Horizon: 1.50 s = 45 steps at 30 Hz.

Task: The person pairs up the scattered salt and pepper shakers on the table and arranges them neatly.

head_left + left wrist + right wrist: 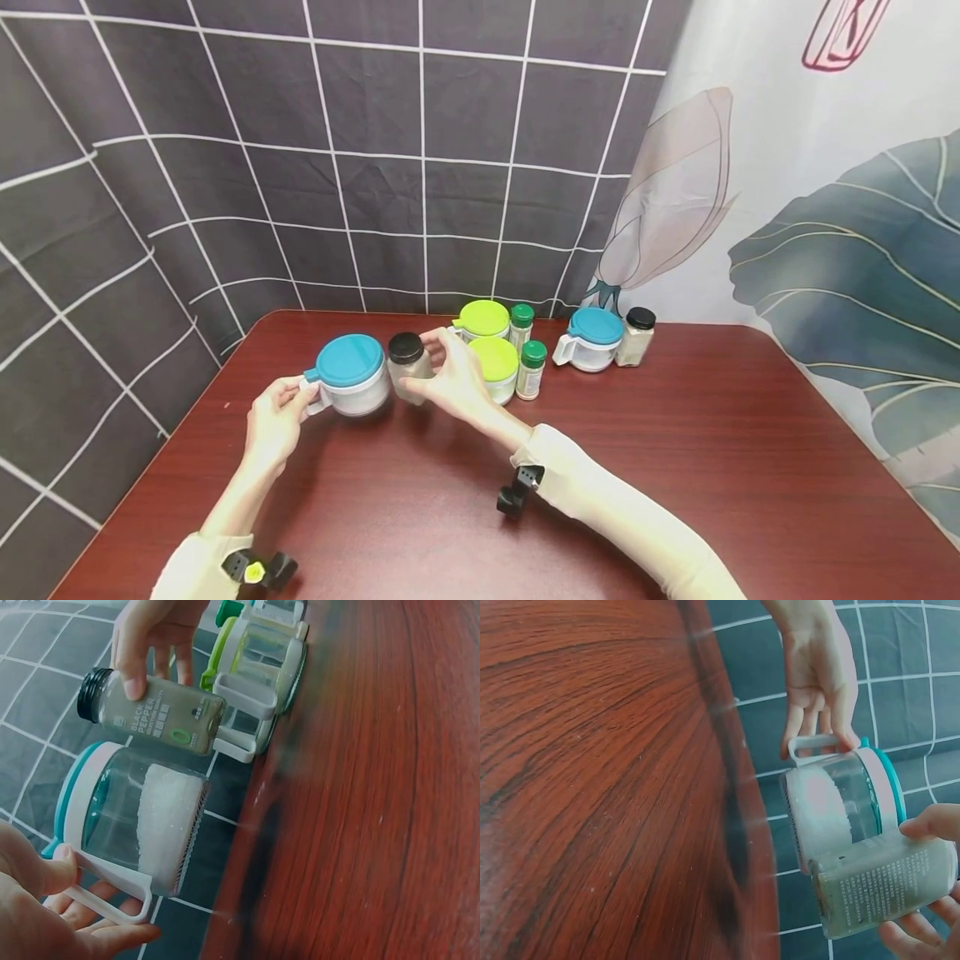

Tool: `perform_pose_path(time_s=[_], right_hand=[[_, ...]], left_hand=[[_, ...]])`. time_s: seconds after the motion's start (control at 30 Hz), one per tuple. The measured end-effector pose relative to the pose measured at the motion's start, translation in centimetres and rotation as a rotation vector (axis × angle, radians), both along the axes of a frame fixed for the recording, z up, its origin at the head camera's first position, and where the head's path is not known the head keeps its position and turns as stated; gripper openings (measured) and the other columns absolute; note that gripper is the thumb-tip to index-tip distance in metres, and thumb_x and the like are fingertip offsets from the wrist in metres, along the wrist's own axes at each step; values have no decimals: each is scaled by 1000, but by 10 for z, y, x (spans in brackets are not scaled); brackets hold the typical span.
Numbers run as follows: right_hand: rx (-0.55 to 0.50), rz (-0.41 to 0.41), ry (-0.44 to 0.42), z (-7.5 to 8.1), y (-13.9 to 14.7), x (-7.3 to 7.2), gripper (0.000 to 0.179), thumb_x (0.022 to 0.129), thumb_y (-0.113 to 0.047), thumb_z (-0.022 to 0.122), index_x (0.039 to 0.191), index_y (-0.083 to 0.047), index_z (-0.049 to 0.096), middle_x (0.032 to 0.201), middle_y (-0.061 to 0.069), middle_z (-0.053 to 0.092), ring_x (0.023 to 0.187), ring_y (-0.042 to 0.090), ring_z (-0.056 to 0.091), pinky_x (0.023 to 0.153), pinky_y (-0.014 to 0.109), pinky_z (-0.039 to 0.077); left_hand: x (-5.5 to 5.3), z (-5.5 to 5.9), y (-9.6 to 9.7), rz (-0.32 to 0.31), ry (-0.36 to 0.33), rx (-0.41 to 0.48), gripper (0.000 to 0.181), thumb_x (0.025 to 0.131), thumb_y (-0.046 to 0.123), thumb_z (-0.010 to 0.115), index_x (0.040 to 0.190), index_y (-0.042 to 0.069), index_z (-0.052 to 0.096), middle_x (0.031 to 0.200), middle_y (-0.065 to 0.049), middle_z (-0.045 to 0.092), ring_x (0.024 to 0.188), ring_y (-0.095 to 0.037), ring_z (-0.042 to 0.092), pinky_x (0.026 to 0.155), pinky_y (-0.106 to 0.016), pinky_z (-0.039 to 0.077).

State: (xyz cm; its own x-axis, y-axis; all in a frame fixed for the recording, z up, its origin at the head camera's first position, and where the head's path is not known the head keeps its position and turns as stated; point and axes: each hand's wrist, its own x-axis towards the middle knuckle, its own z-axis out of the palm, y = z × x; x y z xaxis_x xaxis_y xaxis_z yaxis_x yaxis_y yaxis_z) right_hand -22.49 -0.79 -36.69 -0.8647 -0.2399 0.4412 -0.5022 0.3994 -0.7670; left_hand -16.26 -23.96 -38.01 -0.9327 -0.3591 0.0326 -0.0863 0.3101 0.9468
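My left hand point(272, 421) grips the white handle of a clear seasoning jar point(362, 393) with a blue lid, on the left of the table. White grains fill part of this jar point(171, 817), as the left wrist view shows. Thumb and fingers of my right hand point(456, 377) hold a black pepper bottle point(406, 379) by its sides. Its cap is black and its label reads "BLACK PEPPER". Both containers are lifted above the table, side by side, the bottle just right of the jar. In the right wrist view the bottle point(885, 885) overlaps the jar.
Right of my right hand stand two green-lidded seasoning jars point(497, 360) and two green-capped shakers point(529, 382). Farther right are another blue-lidded jar point(592, 354) and a black-capped bottle point(636, 343). A tiled-pattern curtain point(375, 200) hangs behind the red-brown table point(420, 517).
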Motion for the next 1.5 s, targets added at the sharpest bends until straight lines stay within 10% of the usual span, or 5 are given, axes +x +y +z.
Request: perform_pose_path(time_s=[0.5, 1.5], right_hand=[[-67, 18, -45, 0, 21, 11, 50, 65, -13, 86, 109, -7, 63, 98, 10, 68, 87, 21, 64, 77, 42, 57], [-45, -6, -73, -7, 60, 35, 51, 65, -14, 87, 109, -10, 61, 96, 6, 66, 85, 18, 66, 78, 36, 58]], left_hand=[[5, 1, 11, -60, 4, -8, 31, 98, 13, 53, 122, -6, 54, 119, -20, 65, 81, 16, 56, 75, -7, 50], [17, -1, 42, -151, 14, 5, 25, 95, 9, 58, 115, -6, 59, 114, -20, 66, 86, 5, 61, 81, -16, 53]])
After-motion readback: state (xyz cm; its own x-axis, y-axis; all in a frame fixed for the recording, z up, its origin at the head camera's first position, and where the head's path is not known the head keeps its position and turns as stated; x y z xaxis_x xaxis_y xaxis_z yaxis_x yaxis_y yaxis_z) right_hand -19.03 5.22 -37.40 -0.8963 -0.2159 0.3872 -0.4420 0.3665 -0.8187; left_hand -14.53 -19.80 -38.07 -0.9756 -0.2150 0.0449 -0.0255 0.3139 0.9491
